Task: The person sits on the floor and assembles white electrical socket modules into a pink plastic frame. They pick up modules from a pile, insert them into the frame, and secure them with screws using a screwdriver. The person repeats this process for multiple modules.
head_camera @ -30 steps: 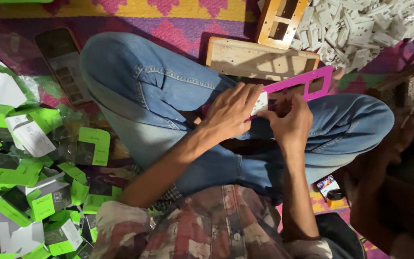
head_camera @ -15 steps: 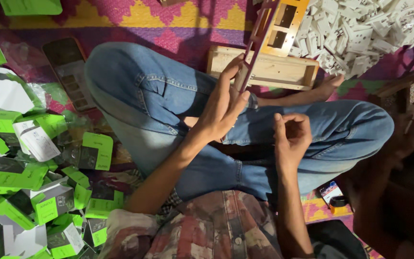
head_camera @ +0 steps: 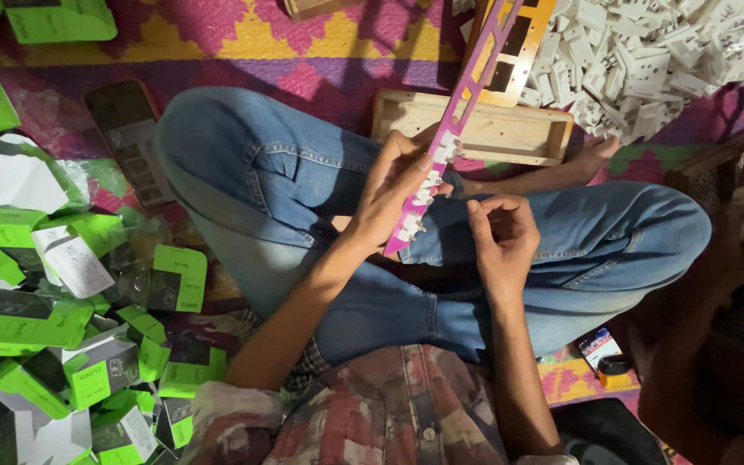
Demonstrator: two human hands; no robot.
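The left hand (head_camera: 393, 194) pinches the pink strip (head_camera: 458, 129) at its lower end above the knee, it looks light, thin and bendy, while the right hand (head_camera: 501, 237) beside it is loosely curled, holding nothing

The strip (head_camera: 462, 120) held in the left hand (head_camera: 389, 194) is pink, with small white clips (head_camera: 428, 181) along one edge. The jeans (head_camera: 277, 181) are mid-blue denim. The shirt (head_camera: 372, 413) is a plaid of red, grey and cream. The mat (head_camera: 243, 39) carries a woven zigzag pattern in magenta, yellow, purple and green. The boxes (head_camera: 62, 331) at the left are bright green with white and dark grey panels. The heap of plastic parts (head_camera: 647, 60) at the upper right is white. The tray (head_camera: 492, 129) is pale unpainted wood. The frame (head_camera: 518, 52) behind the strip is orange-yellow.
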